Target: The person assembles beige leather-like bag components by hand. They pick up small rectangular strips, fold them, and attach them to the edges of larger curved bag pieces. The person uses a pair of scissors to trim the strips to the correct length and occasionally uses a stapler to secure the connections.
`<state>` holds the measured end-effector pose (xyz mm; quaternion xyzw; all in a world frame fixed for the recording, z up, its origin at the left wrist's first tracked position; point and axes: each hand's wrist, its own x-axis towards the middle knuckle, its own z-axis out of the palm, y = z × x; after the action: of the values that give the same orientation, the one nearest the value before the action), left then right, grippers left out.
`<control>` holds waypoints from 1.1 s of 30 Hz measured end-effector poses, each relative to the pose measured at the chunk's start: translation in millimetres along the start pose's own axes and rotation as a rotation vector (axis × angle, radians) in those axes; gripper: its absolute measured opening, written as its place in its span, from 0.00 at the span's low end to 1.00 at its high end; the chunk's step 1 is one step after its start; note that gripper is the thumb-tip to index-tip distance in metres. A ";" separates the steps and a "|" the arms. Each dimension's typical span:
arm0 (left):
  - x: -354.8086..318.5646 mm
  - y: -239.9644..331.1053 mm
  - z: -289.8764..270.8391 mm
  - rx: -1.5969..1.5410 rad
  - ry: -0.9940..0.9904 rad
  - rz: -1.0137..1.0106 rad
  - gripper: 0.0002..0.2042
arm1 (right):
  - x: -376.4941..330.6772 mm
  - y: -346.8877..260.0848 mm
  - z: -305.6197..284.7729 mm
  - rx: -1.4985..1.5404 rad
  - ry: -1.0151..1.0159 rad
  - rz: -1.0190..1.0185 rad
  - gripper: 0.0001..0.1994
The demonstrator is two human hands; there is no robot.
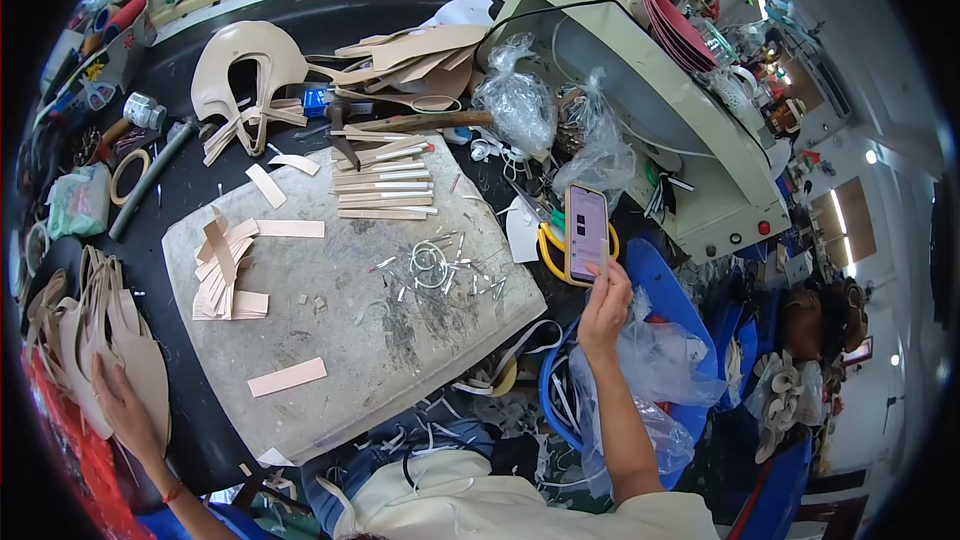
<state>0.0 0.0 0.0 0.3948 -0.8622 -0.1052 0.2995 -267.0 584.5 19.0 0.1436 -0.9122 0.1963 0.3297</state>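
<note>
At the left edge, my left hand (122,408) lies with its fingers stretched over a stack of beige shaped pieces (138,340), resting on them rather than gripping. On the right, my right hand (604,310) is at the lower end of a phone (587,225) with a lit screen. One finger reaches onto the screen, blurred, and the others are partly curled. Under the phone are scissors with yellow handles (548,250). On the grey work board (330,340) are a fanned pile of short pale strips (225,285), a row of white-edged strips (385,185) and one separate strip (287,377).
A hammer (420,122) lies behind the board, beside beige cut-out pieces (245,50). Small white bits and a ring (428,265) are scattered on the board. A blue bin (700,340) with clear plastic bags is below my right arm. A cream machine (640,90) stands at the back right.
</note>
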 end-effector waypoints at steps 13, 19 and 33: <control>-0.1 2.9 0.0 0.007 0.015 -0.002 0.20 | -3.7 2.8 -7.1 0.012 0.023 0.078 0.08; -0.5 6.3 0.0 0.002 0.013 -0.014 0.20 | -3.0 -0.8 -3.8 0.000 0.027 0.051 0.10; -2.1 9.8 -0.6 -0.001 0.020 -0.019 0.20 | -3.9 3.5 -1.6 -0.034 0.050 0.039 0.09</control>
<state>-4.6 8.1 3.7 0.4040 -0.8552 -0.1045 0.3073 -264.6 588.9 16.6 0.1153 -0.9096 0.1908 0.3507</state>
